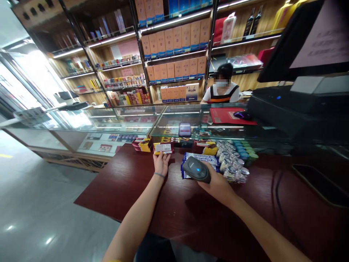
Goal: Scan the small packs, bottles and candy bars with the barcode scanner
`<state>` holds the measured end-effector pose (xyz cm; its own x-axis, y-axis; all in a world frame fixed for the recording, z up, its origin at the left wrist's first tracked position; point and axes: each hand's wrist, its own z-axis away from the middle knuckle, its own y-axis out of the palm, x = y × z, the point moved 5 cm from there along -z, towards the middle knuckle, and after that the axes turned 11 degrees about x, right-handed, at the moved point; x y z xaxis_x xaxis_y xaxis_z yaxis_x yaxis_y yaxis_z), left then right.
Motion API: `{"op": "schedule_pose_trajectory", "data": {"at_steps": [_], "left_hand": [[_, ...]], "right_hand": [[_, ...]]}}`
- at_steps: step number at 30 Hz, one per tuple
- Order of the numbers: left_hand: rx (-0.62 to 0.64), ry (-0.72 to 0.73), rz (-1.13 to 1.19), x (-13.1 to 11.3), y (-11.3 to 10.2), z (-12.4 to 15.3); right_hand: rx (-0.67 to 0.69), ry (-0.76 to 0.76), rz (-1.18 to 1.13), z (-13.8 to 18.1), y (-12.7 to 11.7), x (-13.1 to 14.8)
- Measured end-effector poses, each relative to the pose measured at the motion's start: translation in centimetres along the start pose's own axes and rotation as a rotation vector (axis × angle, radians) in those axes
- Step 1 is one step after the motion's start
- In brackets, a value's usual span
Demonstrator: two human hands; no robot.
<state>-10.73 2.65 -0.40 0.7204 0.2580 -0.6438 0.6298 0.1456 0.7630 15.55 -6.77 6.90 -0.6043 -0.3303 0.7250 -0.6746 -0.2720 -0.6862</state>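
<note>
My left hand (161, 164) grips a flat red and yellow packet (163, 148) whose white label with a barcode faces me. In my right hand (218, 183) is a dark barcode scanner (196, 169) with a lit blue spot, its head pointing left toward the packet. Left of the packet lies a stack of similar red and yellow packets (142, 144). Blue and white packets (186, 174) are spread behind and beneath the scanner. Clear jars with silver lids (231, 170) stand in rows to their right.
The dark red wooden table (122, 189) meets a glass display counter (160, 120) at its back. Another red and yellow stack (205, 147) and green-lidded containers (252, 156) stand there. A phone (321, 183) lies right, below a monitor (302, 47). Behind the counter is a person (224, 87).
</note>
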Motion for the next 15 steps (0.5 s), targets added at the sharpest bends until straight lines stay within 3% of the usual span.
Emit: {"op": "schedule_pose_trajectory", "data": {"at_steps": [6, 15], "left_hand": [[-0.017, -0.033, 0.056, 0.41, -0.41, -0.42], [-0.020, -0.020, 0.015, 0.26, -0.41, -0.32]], "right_hand": [[0.021, -0.046, 0.109, -0.18, 1.29, -0.33], [-0.036, -0.045, 0.079, -0.03, 0.62, -0.38]]}}
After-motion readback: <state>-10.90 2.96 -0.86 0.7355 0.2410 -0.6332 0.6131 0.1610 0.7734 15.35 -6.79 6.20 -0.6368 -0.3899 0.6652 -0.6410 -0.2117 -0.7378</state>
